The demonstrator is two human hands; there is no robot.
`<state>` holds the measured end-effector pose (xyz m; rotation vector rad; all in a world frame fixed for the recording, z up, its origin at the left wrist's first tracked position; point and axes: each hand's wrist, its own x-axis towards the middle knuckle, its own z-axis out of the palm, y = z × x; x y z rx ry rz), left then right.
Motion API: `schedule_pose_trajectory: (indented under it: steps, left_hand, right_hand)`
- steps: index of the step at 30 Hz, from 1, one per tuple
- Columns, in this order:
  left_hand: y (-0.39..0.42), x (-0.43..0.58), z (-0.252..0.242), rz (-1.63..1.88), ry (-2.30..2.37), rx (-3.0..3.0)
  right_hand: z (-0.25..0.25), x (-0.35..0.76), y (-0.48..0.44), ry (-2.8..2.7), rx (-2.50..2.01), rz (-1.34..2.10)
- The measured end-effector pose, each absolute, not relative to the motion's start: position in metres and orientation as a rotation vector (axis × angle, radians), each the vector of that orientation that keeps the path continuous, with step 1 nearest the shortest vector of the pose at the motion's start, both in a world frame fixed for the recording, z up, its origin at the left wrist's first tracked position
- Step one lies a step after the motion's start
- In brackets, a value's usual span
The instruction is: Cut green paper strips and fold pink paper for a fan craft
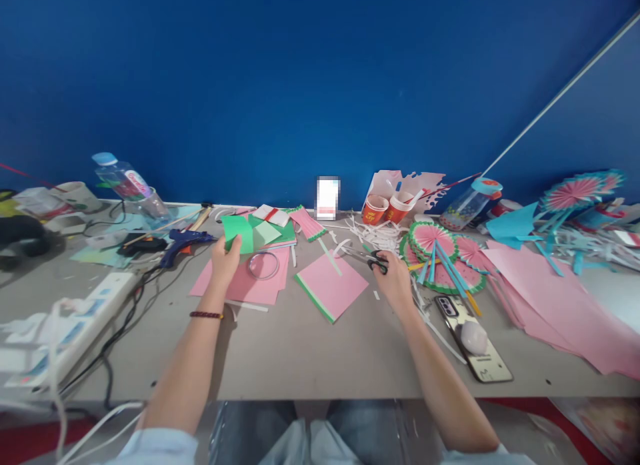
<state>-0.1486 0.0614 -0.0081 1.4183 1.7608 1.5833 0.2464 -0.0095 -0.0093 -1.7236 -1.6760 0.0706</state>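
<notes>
My left hand (227, 257) is closed on a piece of green paper (239, 233), holding it above the pink sheets (250, 285) at centre left. A round ring (263, 265) lies on those sheets. My right hand (393, 278) grips the black handles of the scissors (376, 259), whose blades point left. Between my hands, a pink square of paper (334, 285) with a green strip along its lower left edge lies flat, and a pale strip (331, 257) rests across its top.
Power strip (83, 318) with cables and a blue glue gun (183, 243) are on the left. White paper strips (380, 235), red cups (375, 209) and watermelon-patterned fans (434, 241) stand or lie right of centre. A phone (475, 345) lies near the right front; pink sheets (560, 305) lie beyond.
</notes>
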Motion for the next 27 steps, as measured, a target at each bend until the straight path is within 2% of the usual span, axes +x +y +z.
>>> schedule_pose_trajectory:
  steps: [6, 11, 15, 18, 21, 23, 27]
  left_hand:
    - [0.067, -0.148, -0.014, 1.619, 1.657, 1.222]
    - [0.062, -0.145, -0.010, 1.615, 1.649, 1.258]
    - [0.061, -0.141, -0.007, 1.635, 1.583, 1.189]
    - [0.064, -0.137, -0.007, 1.651, 1.503, 1.122]
    - [0.068, -0.134, -0.009, 1.678, 1.474, 1.060]
    - [0.069, -0.133, -0.011, 1.688, 1.467, 1.060]
    - [0.069, -0.133, -0.011, 1.647, 1.464, 1.075]
  right_hand:
    - [0.004, 0.245, -0.014, -1.776, -1.809, -0.079]
    - [0.006, 0.244, -0.012, -1.597, -1.754, 0.063]
    - [0.005, 0.239, -0.009, -1.412, -1.667, 0.498]
    - [0.010, 0.230, -0.011, -1.178, -1.521, 1.159]
    - [0.017, 0.221, -0.016, -0.951, -1.175, 1.732]
    - [0.018, 0.217, -0.018, -0.856, -1.026, 1.909]
    - [0.014, 0.212, -0.020, -0.796, -0.965, 1.951]
